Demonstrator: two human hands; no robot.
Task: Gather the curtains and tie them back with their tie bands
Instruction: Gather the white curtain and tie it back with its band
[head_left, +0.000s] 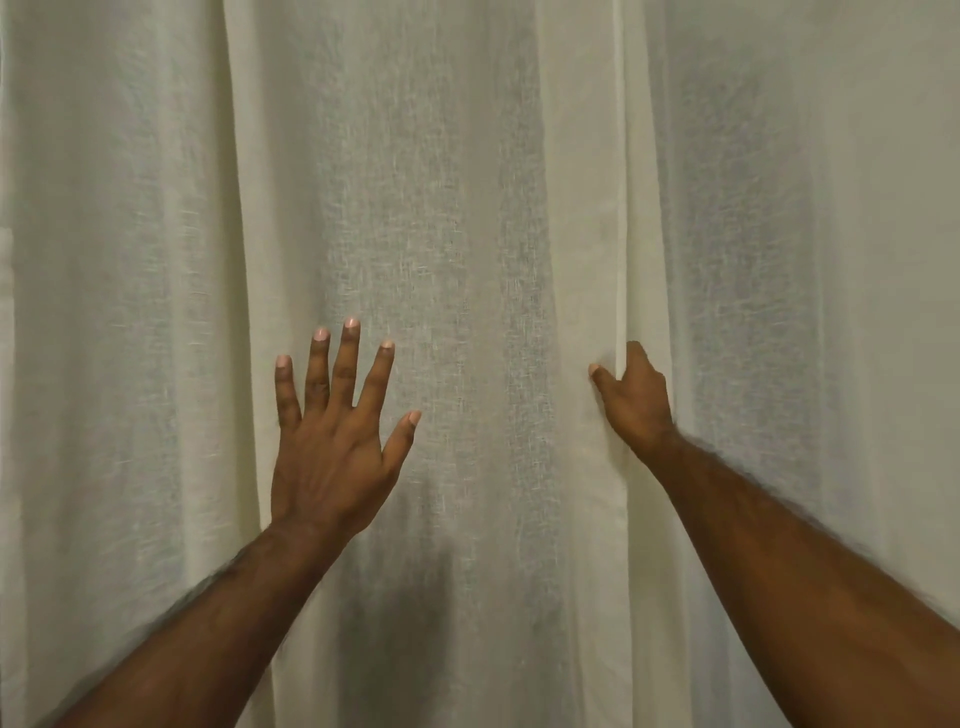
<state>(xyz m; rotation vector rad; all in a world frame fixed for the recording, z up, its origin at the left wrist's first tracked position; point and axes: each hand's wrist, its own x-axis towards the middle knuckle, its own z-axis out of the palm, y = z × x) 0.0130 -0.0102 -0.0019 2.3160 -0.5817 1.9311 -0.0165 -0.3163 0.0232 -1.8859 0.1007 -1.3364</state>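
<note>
right hand (632, 400) curled round the curtain (457, 208) edge — I'd say to start gathering | left hand (332, 447) spread open against the cloth, steadying it | curtain hangs drawn across my whole view | no tie band seen

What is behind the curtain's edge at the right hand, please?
The right hand grips the curtain edge; its fingertips go behind, hidden. Only dim grey patches show through the fabric.
</note>
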